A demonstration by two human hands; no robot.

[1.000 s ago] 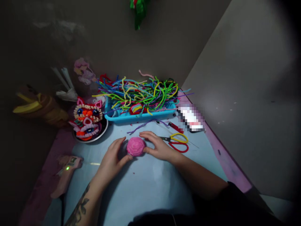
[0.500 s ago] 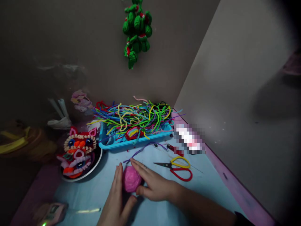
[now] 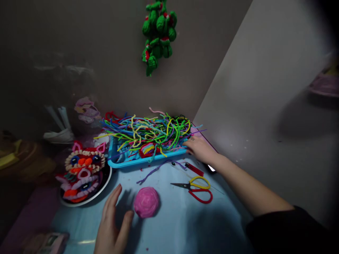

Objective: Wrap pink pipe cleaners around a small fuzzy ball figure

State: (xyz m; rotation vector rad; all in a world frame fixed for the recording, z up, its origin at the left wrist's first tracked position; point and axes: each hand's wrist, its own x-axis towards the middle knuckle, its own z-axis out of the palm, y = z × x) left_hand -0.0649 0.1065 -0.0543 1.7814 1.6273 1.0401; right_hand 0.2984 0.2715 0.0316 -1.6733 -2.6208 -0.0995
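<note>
A round pink ball point(image 3: 146, 202), maybe wound yarn or clay, rests on the blue table surface with neither hand touching it. My left hand point(image 3: 112, 222) is open just left of the ball, its fingers and thumb apart. Out at the right end of a light blue tray point(image 3: 127, 163), my right hand point(image 3: 198, 147) reaches with fingers stretched toward the rim. I see nothing held in it, though its fingertips are partly hidden. Many cut pieces of colourful fuzzy yarn point(image 3: 153, 130) heap above the tray's sides.
Scissors point(image 3: 189, 186) with yellow and red handles lie right of the ball, below a red lighter point(image 3: 194, 169). A purple strand point(image 3: 156, 170) lies before the tray. Left stands a bowl point(image 3: 106, 185) with fuzzy animal faces point(image 3: 85, 160). Green knitted figures point(image 3: 159, 35) hang behind.
Both hands have let go of the pink ball. My left hand has drawn back to the left, while my right hand has moved forward and right to the tray's end.
</note>
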